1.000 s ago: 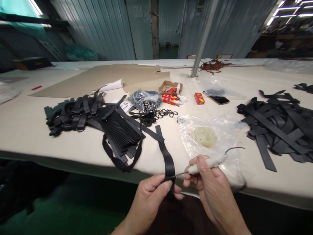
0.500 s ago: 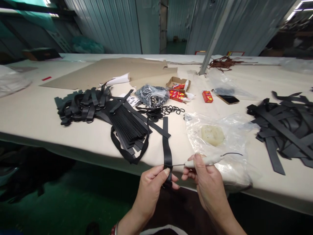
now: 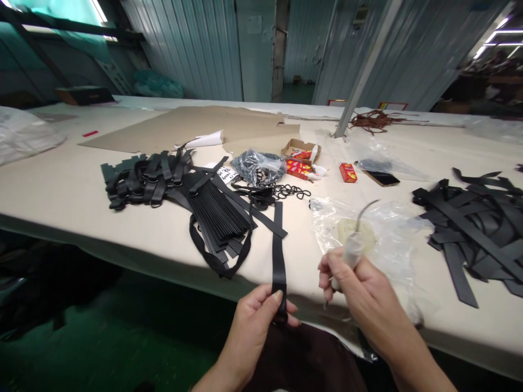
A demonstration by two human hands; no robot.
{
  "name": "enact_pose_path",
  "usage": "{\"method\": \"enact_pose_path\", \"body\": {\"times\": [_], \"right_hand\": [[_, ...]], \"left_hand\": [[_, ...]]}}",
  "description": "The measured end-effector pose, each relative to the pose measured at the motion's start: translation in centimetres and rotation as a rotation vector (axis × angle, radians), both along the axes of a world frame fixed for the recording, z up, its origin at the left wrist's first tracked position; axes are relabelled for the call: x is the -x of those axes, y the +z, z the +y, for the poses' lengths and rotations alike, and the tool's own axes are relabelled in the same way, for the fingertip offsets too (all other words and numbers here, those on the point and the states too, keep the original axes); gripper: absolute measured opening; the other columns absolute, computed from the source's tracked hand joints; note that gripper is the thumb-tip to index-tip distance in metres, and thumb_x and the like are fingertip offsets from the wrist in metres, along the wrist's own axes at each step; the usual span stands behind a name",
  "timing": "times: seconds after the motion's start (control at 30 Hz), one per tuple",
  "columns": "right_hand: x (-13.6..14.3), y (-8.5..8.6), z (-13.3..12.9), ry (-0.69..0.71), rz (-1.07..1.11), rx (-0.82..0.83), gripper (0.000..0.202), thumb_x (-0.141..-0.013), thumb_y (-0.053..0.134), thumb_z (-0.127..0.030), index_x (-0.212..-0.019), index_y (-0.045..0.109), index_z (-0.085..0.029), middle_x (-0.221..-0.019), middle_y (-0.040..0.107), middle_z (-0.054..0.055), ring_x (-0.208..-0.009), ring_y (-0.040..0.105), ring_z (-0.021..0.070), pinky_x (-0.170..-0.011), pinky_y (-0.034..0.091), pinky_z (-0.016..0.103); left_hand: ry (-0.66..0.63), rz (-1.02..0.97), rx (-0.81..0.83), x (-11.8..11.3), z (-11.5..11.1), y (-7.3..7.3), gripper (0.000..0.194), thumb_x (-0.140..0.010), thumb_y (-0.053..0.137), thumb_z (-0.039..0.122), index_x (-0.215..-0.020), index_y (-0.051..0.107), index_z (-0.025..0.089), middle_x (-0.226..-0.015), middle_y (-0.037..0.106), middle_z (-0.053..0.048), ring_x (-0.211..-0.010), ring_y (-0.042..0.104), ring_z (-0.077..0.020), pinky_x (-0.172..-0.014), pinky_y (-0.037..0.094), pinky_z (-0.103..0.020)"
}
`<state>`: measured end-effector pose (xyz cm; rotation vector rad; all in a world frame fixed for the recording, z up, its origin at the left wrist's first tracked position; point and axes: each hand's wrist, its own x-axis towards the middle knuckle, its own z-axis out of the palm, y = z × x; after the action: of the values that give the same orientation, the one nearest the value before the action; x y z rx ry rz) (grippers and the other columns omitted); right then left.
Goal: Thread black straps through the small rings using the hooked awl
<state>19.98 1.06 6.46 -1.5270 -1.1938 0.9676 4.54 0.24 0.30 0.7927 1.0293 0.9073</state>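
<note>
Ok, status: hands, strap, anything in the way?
Left hand pinching strap. Right hand holding tool, apart from strap. Nothing visible between tool and strap; plastic bag just beyond right hand.

Strap (image 3: 278,264) between strip stack (image 3: 220,212) and bag (image 3: 394,258)

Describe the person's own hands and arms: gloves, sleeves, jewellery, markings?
Left hand and right hand: bare, five-fingered, no gloves. No rings, cables or markings that I can make out. Right forearm shows no sleeve; the left is cut off by the frame's bottom edge. Dark brown cloth below is probably their clothing or an apron.
</note>
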Motion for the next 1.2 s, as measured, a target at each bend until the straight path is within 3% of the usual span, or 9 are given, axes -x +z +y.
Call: {"method": "enact_pose_path", "body": {"times": [0.1,0.2,0.47,0.8,0.93,1.07,1.2], "right_hand": [[0.4,-3.0,-0.8,0.198,0.046,0.161,0.034,-0.084,0.050,-0.049,-0.074,0.054,-0.017,-0.058,0.048,-0.003,-0.052,0.046,0.0116,-0.049,0.037,0.023],[1.4,-4.3,-1.3,0.299,0.211,0.216,0.033,-0.086,0.049,-0.044,-0.068,0.046,-0.017,-0.058,0.045,-0.004,-0.053,0.046,0.0103,-0.052,0.038,0.023],[1.6,-5.8,-1.6,0.249,0.405,0.325,0.035,-0.082,0.054,-0.050,-0.072,0.043,-0.018,-0.056,0.042,-0.007,-0.049,0.046,0.0095,-0.046,0.038,0.021],[1.8,-6.8,-1.9,0.233,0.372,0.326,0.038,-0.079,0.056,-0.052,-0.070,0.045,-0.017,-0.055,0.042,-0.006,-0.047,0.041,0.0077,-0.043,0.035,0.018],[2.4,-7.2,-2.1,0.148,0.386,0.329,0.038,-0.076,0.059,-0.052,-0.071,0.045,-0.018,-0.053,0.039,-0.007,-0.044,0.038,0.0077,-0.039,0.034,0.017],[2.2,-6.6,-1.8,-0.015,0.487,0.376,0.038,-0.072,0.062,-0.054,-0.073,0.049,-0.019,-0.052,0.042,-0.006,-0.044,0.041,0.0092,-0.042,0.035,0.020],[1.1,-6.2,-0.9,-0.097,0.534,0.385,0.042,-0.068,0.067,-0.055,-0.084,0.055,-0.018,-0.050,0.035,-0.008,-0.042,0.031,0.0075,-0.040,0.025,0.018]], "left_hand": [[-0.046,-0.038,-0.011,-0.1,0.0,0.0,0.020,-0.085,0.055,0.032,-0.079,0.061,0.013,-0.075,0.067,-0.004,-0.065,0.063,-0.0147,-0.067,0.046,-0.024],[-0.114,-0.091,-0.027,-0.2,-0.1,0.2,0.019,-0.086,0.054,0.030,-0.080,0.061,0.013,-0.074,0.067,-0.003,-0.066,0.061,-0.0148,-0.068,0.045,-0.025],[-0.216,-0.093,-0.015,0.0,-0.5,0.7,0.022,-0.087,0.050,0.029,-0.087,0.064,0.012,-0.080,0.068,-0.006,-0.070,0.061,-0.0161,-0.072,0.045,-0.027],[-0.174,0.039,0.013,-0.6,-0.3,0.2,0.022,-0.082,0.056,0.031,-0.074,0.064,0.012,-0.067,0.066,-0.004,-0.058,0.062,-0.0151,-0.061,0.045,-0.025],[-0.159,0.064,0.027,-1.0,-0.3,0.1,0.026,-0.080,0.056,0.036,-0.074,0.064,0.012,-0.065,0.065,-0.004,-0.055,0.061,-0.0151,-0.059,0.045,-0.025],[-0.248,0.012,-0.007,-0.9,1.4,1.4,0.028,-0.081,0.054,0.036,-0.073,0.065,0.011,-0.066,0.066,-0.005,-0.053,0.061,-0.0133,-0.058,0.044,-0.023],[-0.298,-0.010,-0.171,0.0,6.5,4.8,0.020,-0.083,0.053,0.028,-0.082,0.064,0.011,-0.067,0.067,-0.005,-0.057,0.063,-0.0128,-0.060,0.045,-0.022]]}}
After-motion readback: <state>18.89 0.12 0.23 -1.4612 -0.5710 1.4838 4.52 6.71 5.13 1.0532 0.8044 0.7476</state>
